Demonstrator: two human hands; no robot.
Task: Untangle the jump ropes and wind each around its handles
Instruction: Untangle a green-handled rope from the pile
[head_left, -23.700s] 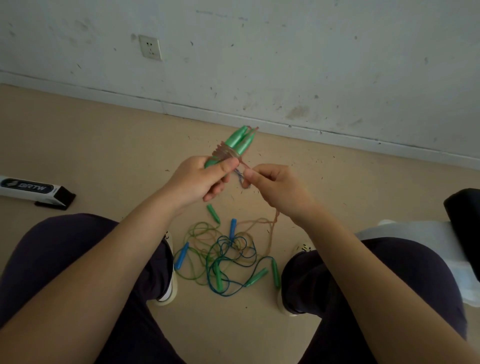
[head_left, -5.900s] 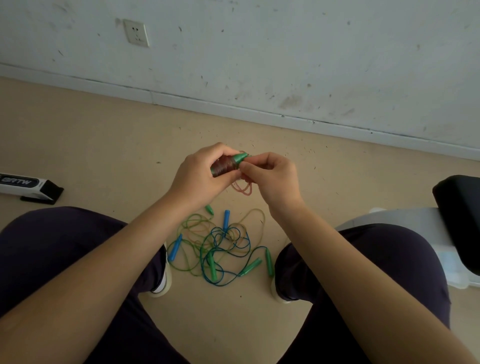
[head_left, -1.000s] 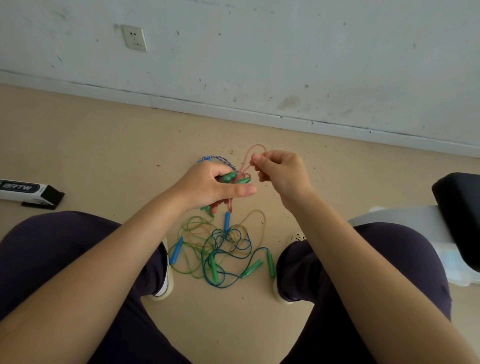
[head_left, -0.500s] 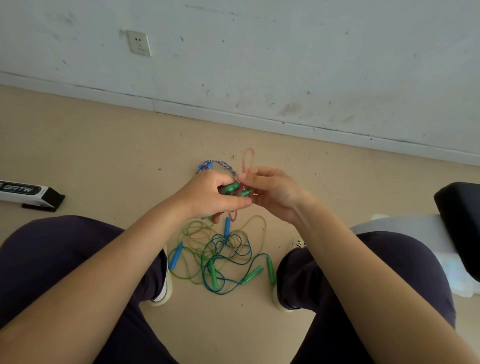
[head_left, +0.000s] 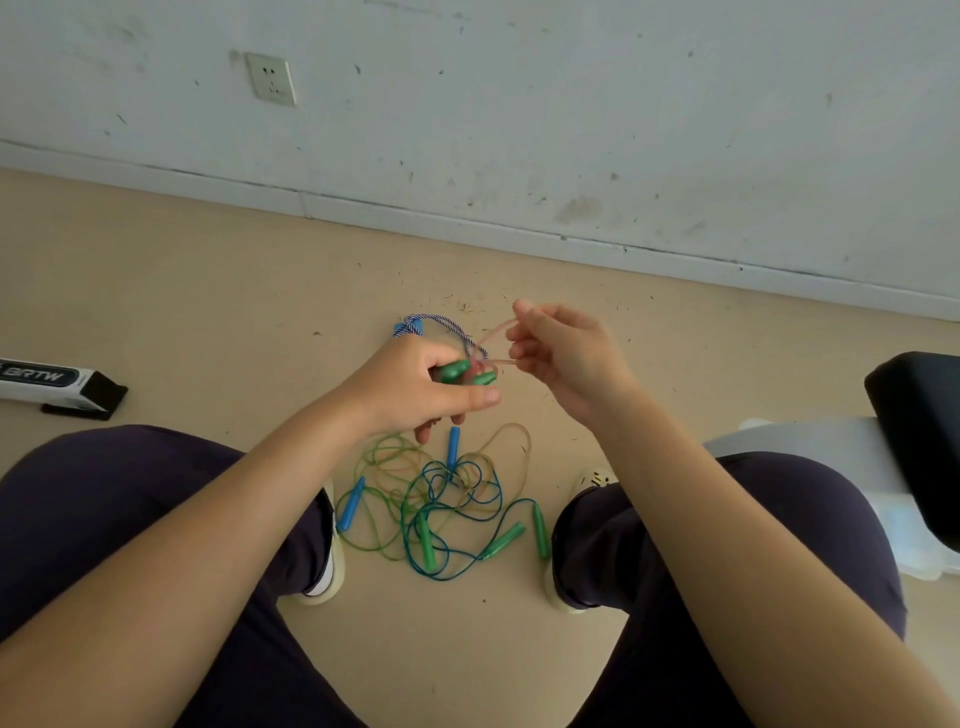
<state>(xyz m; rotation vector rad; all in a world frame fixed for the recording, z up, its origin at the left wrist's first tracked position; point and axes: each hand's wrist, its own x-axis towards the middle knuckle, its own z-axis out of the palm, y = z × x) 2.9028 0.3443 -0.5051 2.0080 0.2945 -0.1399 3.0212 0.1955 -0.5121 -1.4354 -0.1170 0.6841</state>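
Up front, left hand (head_left: 410, 387) gripping green handles (head_left: 465, 371) pointing right; right hand (head_left: 563, 348) pinching pink rope (head_left: 493, 332)

Two hands show at mid-frame, the left hand (head_left: 410, 387) and the right hand (head_left: 563, 348). The left one grips two green handles (head_left: 464, 372) and the right pinches one pink rope loop (head_left: 496, 340). Low in the centre, the tangled pile (head_left: 441, 506) on the floor holds three green handles (head_left: 504, 540) and two blue handles (head_left: 453, 446); its cords look like three colours, green, blue and tan, though the overlap makes the number of separate ropes hard to tell. One blue-and-white braided rope (head_left: 441, 323) lies above the left hand. One wall socket (head_left: 271, 79) sits at upper left, one labelled box (head_left: 49, 382) at the left edge, and two shoes (head_left: 327, 566) flank the pile.
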